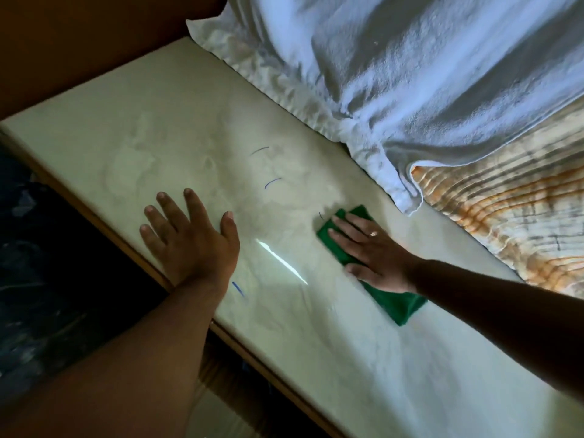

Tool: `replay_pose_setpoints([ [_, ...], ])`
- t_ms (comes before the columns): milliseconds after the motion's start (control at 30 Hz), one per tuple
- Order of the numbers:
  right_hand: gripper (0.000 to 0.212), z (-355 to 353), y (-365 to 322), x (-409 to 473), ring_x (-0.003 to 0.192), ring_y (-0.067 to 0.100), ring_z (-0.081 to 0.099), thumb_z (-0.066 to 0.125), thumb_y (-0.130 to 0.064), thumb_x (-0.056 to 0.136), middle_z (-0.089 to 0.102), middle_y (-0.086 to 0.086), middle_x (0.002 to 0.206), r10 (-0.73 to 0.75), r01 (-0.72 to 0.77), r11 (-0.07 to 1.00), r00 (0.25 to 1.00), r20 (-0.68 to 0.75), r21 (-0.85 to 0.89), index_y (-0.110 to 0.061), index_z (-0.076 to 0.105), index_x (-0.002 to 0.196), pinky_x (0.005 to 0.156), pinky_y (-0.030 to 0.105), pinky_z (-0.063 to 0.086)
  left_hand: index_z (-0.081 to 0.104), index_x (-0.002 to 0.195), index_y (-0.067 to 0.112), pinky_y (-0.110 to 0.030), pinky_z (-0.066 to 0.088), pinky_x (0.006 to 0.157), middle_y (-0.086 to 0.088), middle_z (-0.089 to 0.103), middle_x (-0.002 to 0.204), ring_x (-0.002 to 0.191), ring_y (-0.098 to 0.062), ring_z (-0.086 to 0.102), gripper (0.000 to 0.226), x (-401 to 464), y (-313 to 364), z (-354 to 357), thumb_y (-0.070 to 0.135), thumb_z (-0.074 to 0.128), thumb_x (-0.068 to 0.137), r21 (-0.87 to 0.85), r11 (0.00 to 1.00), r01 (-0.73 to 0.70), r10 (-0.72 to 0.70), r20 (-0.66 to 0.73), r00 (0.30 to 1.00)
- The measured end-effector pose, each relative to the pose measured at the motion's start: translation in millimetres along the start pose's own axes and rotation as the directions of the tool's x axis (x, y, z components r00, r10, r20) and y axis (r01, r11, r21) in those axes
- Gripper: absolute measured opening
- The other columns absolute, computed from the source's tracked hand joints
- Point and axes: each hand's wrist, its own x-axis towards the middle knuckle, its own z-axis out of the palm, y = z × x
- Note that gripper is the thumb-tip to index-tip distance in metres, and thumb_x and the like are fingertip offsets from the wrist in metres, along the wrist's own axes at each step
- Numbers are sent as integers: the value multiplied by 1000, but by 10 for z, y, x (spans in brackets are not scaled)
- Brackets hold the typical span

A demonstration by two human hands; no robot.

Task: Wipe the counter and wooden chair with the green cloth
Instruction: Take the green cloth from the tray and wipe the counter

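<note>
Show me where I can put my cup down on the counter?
Bare counter lies between the left hand and the white towel, and again nearer you, below the green cloth. It's crowded on the far side, where the towel and right hand meet.

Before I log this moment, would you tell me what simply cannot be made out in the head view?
- Wooden chair: not in the frame at all.
- Green cloth: its middle is hidden under the flat right hand.
- Counter: its far side is covered by the white towel; the lower right is cut off by the frame edge.
- Space below the counter's front edge: too dark to read.
- Left hand: the counter under its palm is hidden.
</note>
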Motion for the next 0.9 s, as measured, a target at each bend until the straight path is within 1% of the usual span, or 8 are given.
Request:
replay_pose_setpoints([
  [100,71,-159,117,442,150,38,14,21,-54,99,19,14,163,-47,46,999,999,20,25,-11,25,155,121,42,10,19,158,14,-59,3,121,-28,11,164,151,-48,8,79,8,-1,18,59,35,95,14,1000,2,-2,-8,1000],
  [333,66,-336,-57,1296,152,34,9,33,-44,101,9,11,166,367,-360,930,915,-165,72,-19,12,158,122,44,13,18,158,17,-58,5,120,-26,13,164,150,-47,11,78,15,-15,51,62,31,96,65,998,7,-7,-4,1000],
  [467,70,49,-750,601,146,37,26,45,-46,90,29,12,161,-69,88,991,983,-172,103,-19,30,153,117,48,20,15,158,19,-57,4,120,-25,11,165,151,-46,10,79,11,-36,63,65,25,95,95,995,14,-15,8,1000],
  [533,69,190,-555,95,148,34,24,46,-47,91,29,9,162,-115,136,980,982,-147,145,-19,34,153,119,45,16,15,158,19,-57,4,121,-24,11,165,151,-45,10,80,7,-30,73,66,21,94,109,994,9,-9,2,1000],
  [600,66,226,52,-251,146,38,26,37,-49,95,33,17,158,62,-40,992,981,-184,121,-12,39,150,120,53,17,15,158,19,-57,5,120,-24,12,165,151,-45,10,81,9,-33,80,67,18,93,110,994,10,-10,-3,1000],
  [733,71,78,922,-547,147,45,20,42,-40,89,24,22,160,472,-452,874,878,-87,180,-19,16,151,119,57,19,14,158,19,-57,6,120,-24,11,165,151,-45,10,80,22,-32,93,68,17,94,129,991,16,-14,-17,1000],
  [800,71,163,783,-480,145,47,25,40,-40,89,26,22,159,431,-419,901,893,-129,110,-14,22,153,118,57,24,11,159,18,-57,4,121,-25,8,165,151,-45,8,79,2,-24,79,67,16,96,150,989,19,-19,-2,1000],
  [900,72,208,209,-299,144,42,31,45,-42,88,33,18,158,91,-84,995,981,-171,48,-14,34,153,115,54,29,-1,159,20,-55,-6,121,-21,-4,167,153,-42,-4,83,20,-28,63,70,6,93,161,987,22,-32,58,998],
])
